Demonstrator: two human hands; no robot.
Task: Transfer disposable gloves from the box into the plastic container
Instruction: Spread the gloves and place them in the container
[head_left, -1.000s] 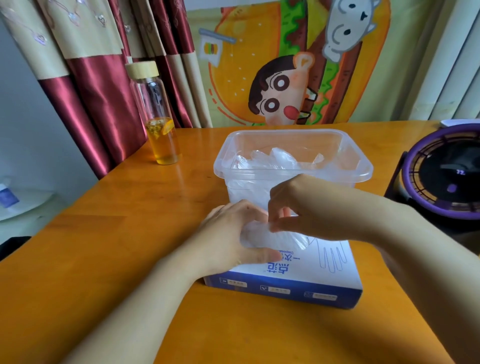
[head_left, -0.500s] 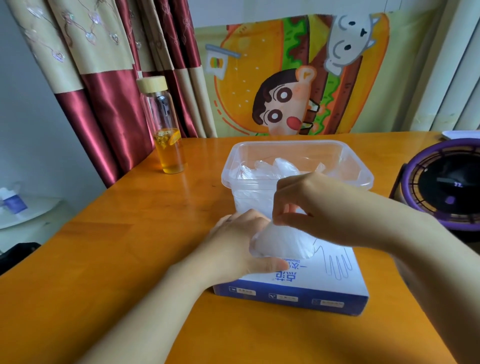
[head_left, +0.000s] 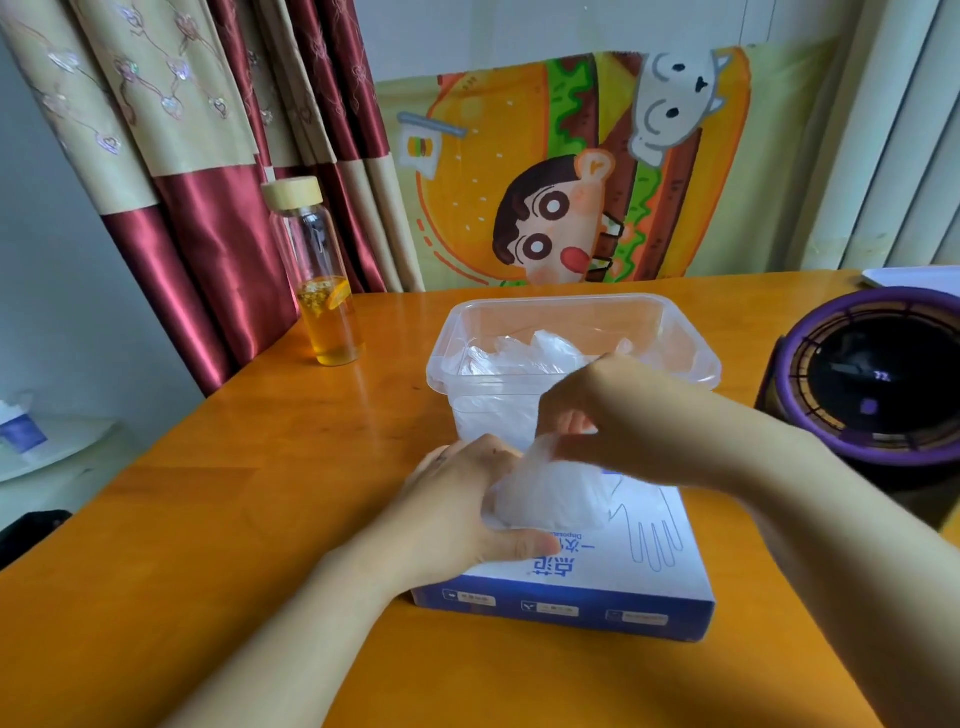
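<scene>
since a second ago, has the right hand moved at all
Yes. The right hand has risen slightly from the box toward the container rim, drawing more of the glove out.
</scene>
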